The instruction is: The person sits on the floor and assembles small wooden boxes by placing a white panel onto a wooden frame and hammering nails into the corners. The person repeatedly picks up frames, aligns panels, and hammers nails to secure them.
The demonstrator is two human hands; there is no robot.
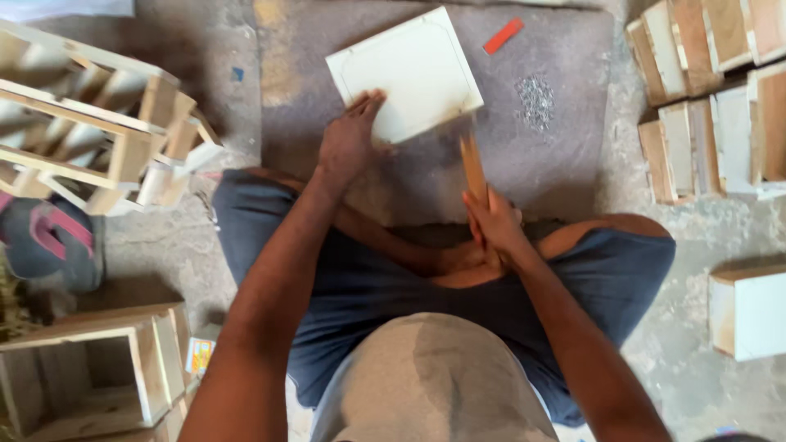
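Observation:
I sit cross-legged on the floor. My left hand [348,139] presses its fingers on the near edge of a white square board [405,69] that lies flat on a grey mat [557,155]. A thin line with rounded corners is drawn on the board. My right hand [491,225] grips a wooden handle [472,168], blurred by motion, whose upper end points at the board's near right corner. The tool's head is too smeared to make out.
A pile of small nails [536,100] and a red flat pencil [503,36] lie on the mat right of the board. Stacked wooden boxes [712,90] stand at right, a white box [749,311] lower right, open wooden frames [90,123] at left, and another crate [90,372] lower left.

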